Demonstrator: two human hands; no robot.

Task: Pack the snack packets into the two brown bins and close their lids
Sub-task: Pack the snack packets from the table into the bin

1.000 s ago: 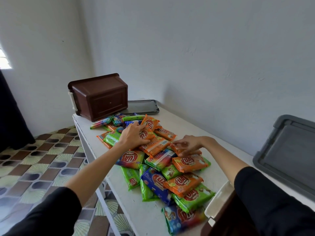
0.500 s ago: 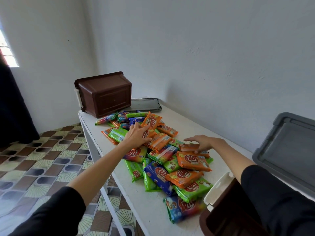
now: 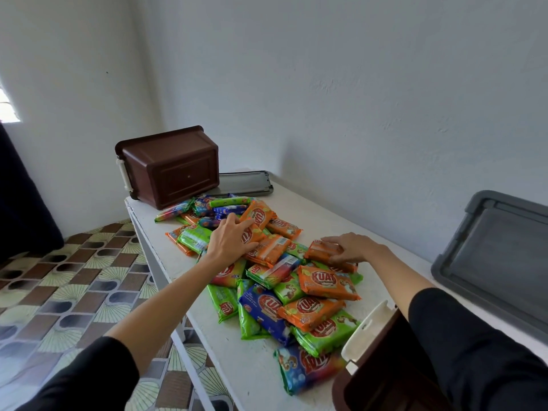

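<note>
The table [image 3: 234, 366] is bearing the snack packets [image 3: 267, 307] loose, so packing seems barely starting; my left hand [image 3: 231, 240] is pressing spread-fingered on them, my right hand [image 3: 351, 247] is gripping an orange packet [image 3: 321, 251].

Both arms were stretched forward, with the forearms bare. The left hand [image 3: 229, 240] lay palm down, its fingers spread (nearly straight). The right hand [image 3: 351, 247], further to the side, pinched an orange packet [image 3: 321, 251] between its fingers and thumb.
</note>
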